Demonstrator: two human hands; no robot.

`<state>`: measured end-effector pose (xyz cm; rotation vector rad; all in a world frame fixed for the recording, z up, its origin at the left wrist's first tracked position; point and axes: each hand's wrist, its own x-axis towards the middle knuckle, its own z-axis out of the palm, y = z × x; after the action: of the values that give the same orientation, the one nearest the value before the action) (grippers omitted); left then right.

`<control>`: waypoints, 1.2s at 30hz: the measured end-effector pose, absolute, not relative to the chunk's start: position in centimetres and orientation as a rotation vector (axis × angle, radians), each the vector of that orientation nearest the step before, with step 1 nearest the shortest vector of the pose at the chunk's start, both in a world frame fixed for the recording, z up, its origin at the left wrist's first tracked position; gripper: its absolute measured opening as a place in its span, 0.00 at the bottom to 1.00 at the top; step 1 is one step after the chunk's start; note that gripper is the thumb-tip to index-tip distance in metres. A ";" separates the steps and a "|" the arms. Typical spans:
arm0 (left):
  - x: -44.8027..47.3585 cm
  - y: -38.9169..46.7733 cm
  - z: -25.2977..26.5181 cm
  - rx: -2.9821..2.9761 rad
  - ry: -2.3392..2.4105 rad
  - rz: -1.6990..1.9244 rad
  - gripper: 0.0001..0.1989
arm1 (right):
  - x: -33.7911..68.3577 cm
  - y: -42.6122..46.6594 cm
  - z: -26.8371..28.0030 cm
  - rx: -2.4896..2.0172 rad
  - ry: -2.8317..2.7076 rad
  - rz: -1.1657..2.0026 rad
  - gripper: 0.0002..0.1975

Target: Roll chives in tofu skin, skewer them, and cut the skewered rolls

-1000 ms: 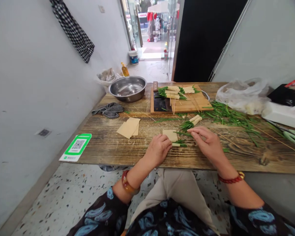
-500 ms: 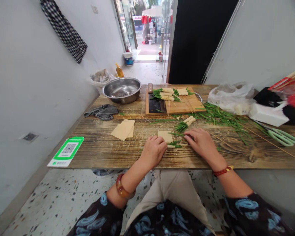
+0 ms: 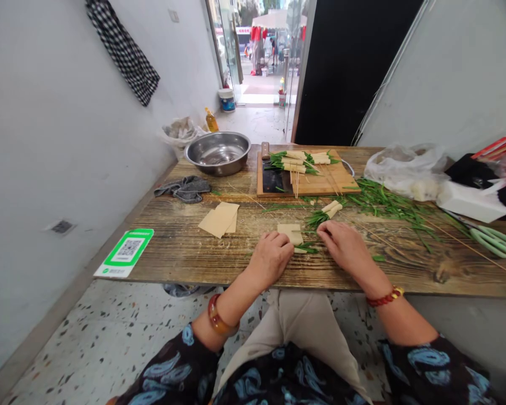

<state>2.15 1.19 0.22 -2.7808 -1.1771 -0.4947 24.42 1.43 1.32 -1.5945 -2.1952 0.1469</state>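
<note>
A tan tofu-skin sheet lies flat in front of me, with a small roll and green chive ends at its near edge. My left hand is closed over the left end of that roll, fingers curled down onto it. Just right of the sheet, my right hand pinches thin chives whose tips reach over the sheet. Beyond its fingers sit finished rolls with chives sticking out. Two or so loose tofu-skin sheets overlap to the left.
Behind are a cutting board with skewered rolls and a steel basin. A grey cloth and a QR-code card lie left. Loose chives, a plastic bag and green-handled scissors lie right.
The whole view has shifted slightly to the right. My right hand has drawn a little nearer the finished rolls; my left hand stays on the roll.
</note>
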 end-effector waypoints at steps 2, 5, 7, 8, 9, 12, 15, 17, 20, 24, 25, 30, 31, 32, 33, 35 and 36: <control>2.1 1.1 0.3 -2.784 -1.180 -0.492 0.12 | 23.9 1.5 1.5 -1.534 -2.196 0.225 0.09; 2.2 1.0 0.3 -2.796 -1.178 -0.511 0.11 | 22.7 1.5 1.9 -1.419 -2.216 0.295 0.10; 2.2 1.0 0.3 -2.783 -1.189 -0.548 0.11 | 22.0 1.6 2.1 -1.385 -2.249 0.277 0.10; 2.2 0.9 0.2 -2.767 -1.200 -0.573 0.11 | 21.8 1.6 2.2 -1.387 -2.279 0.253 0.10; 2.3 0.9 0.2 -2.748 -1.211 -0.599 0.11 | 21.6 1.6 2.4 -1.394 -2.317 0.228 0.09; 2.3 0.9 0.1 -2.717 -1.200 -0.691 0.10 | 21.7 1.8 2.6 -1.399 -2.435 0.198 0.08; 2.2 1.1 0.1 -2.780 -1.133 -0.756 0.10 | 22.1 2.0 2.7 -1.385 -2.492 0.216 0.08; 2.2 1.2 0.0 -2.856 -1.096 -0.722 0.09 | 22.4 2.1 2.6 -1.377 -2.511 0.229 0.09; 2.1 1.2 0.0 -2.905 -1.091 -0.628 0.10 | 22.6 2.1 2.4 -1.368 -2.515 0.257 0.09; 2.2 0.9 0.1 -2.863 -1.097 -0.583 0.10 | 22.7 1.6 2.3 -1.375 -2.432 0.271 0.12; 2.2 0.9 0.1 -2.851 -1.094 -0.572 0.10 | 22.7 1.4 2.2 -1.370 -2.400 0.275 0.13; 2.2 0.8 0.3 -2.793 -1.086 -0.526 0.09 | 22.6 0.7 1.9 -1.310 -2.312 0.243 0.14; 2.2 0.8 0.3 -2.787 -1.088 -0.520 0.09 | 22.6 0.6 1.9 -1.303 -2.283 0.225 0.14; 2.2 0.8 0.3 -2.784 -1.088 -0.514 0.09 | 22.6 0.6 2.0 -1.304 -2.240 0.201 0.14; 2.2 0.8 0.3 -2.784 -1.088 -0.508 0.09 | 22.6 0.5 2.2 -1.308 -2.189 0.173 0.15; 2.2 0.8 0.4 -2.783 -1.085 -0.501 0.08 | 22.5 0.2 2.6 -1.301 -2.119 0.119 0.16; 2.2 0.8 0.4 -2.781 -1.083 -0.501 0.08 | 22.4 0.1 2.8 -1.282 -2.123 0.102 0.16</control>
<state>2.22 0.77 0.39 -2.7809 -1.0826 -0.5008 22.43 0.12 2.77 -1.2822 -2.1225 0.1017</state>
